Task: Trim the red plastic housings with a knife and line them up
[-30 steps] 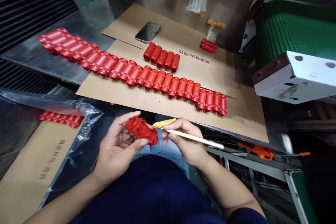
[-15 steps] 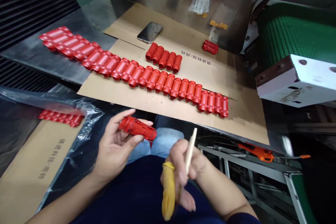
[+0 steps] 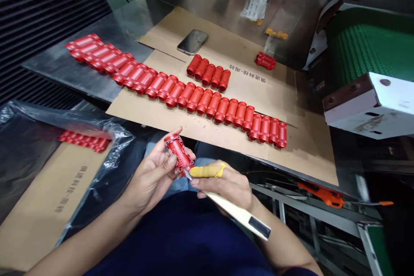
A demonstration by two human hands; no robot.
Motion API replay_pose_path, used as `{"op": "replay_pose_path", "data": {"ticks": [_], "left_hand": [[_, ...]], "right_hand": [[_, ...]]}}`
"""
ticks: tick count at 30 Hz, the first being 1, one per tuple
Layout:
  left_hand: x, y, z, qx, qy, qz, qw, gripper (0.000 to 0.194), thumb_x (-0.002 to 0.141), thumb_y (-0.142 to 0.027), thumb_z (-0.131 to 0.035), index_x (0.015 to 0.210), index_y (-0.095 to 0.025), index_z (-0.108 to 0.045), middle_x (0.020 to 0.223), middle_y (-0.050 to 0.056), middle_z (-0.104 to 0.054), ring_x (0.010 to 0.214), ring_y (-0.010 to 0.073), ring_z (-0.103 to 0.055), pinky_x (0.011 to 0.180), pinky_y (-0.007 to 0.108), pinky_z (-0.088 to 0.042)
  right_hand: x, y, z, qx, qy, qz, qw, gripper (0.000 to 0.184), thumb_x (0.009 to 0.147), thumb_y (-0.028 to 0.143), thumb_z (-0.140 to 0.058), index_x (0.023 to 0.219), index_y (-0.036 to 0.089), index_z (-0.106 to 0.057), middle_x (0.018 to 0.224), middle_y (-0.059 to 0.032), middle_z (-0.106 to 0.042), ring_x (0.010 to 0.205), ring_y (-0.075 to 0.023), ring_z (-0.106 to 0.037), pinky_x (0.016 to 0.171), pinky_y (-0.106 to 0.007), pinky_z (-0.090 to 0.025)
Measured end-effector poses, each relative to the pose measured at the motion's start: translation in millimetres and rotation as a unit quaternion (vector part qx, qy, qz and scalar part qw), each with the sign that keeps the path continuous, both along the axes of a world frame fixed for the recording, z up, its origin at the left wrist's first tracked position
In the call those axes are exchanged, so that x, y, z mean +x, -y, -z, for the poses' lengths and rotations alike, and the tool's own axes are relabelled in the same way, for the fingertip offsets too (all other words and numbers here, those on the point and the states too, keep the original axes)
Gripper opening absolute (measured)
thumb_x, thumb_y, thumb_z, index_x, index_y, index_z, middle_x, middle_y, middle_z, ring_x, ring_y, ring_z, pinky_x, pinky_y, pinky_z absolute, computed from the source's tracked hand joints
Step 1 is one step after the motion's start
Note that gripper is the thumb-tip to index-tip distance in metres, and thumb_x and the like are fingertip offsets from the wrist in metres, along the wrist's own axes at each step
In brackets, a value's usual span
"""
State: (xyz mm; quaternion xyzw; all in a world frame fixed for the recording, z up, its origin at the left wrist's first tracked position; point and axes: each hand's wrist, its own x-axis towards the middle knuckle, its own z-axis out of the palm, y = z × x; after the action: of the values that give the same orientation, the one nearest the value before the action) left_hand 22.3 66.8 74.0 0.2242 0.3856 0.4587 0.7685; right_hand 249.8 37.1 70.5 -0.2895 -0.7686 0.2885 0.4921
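My left hand is closed on a red plastic casing, a tube-like shell whose pale-edged side with slots faces me. It is held tilted above my lap, just off the table's front edge. My right hand wears a yellow finger cot on the index finger and grips a knife with a cream handle that has a dark patch at its rear end. The short metal blade meets the lower end of the casing, close to my left fingertips.
A long row of red casings lies on the cardboard, with a shorter row behind it. Also there are a phone and a casing. A plastic-lined box stands left, a green conveyor right, an orange-handled tool below.
My right hand has swung up and left, turning the knife so its blade touches the casing. My left hand has tipped the casing more upright. The view has shifted slightly.
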Motion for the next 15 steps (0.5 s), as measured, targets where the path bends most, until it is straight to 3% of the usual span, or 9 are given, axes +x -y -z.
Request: {"op": "replay_pose_path", "data": {"ticks": [5,10,15], "left_hand": [[-0.4,0.9,-0.6,-0.006,0.01,0.001,1.0,0.09,0.099,-0.031,-0.091,0.177,-0.025,-0.048,0.111,0.012,-0.084,0.079,0.018,-0.073,0.076,0.029,-0.062],[1.3,1.9,-1.2,-0.006,0.008,0.007,1.0,0.088,0.099,-0.031,-0.091,0.176,-0.025,-0.049,0.11,0.012,-0.083,0.084,0.0202,-0.075,0.078,0.03,-0.062],[1.0,2.1,0.9,-0.018,0.004,0.026,0.999,0.078,0.099,-0.033,-0.091,0.169,-0.023,-0.056,0.108,0.013,-0.083,0.082,0.0191,-0.074,0.071,0.026,-0.058]], "right_hand": [[0.9,-1.0,-6.0,0.006,0.015,-0.001,1.0,0.051,0.103,0.01,-0.085,0.152,0.021,-0.075,0.134,-0.0141,-0.086,0.113,-0.026,-0.086,0.096,-0.038,-0.077],[0.8,-1.4,-2.2,0.004,0.02,0.006,1.0,0.042,0.107,0.014,-0.081,0.148,0.021,-0.074,0.135,-0.0138,-0.085,0.114,-0.0259,-0.085,0.097,-0.041,-0.075],[1.4,3.3,0.3,-0.035,0.1,-0.022,0.994,0.023,0.115,0.021,-0.069,0.135,0.022,-0.079,0.105,-0.0053,-0.087,0.099,-0.023,-0.082,0.092,-0.037,-0.073]]}}
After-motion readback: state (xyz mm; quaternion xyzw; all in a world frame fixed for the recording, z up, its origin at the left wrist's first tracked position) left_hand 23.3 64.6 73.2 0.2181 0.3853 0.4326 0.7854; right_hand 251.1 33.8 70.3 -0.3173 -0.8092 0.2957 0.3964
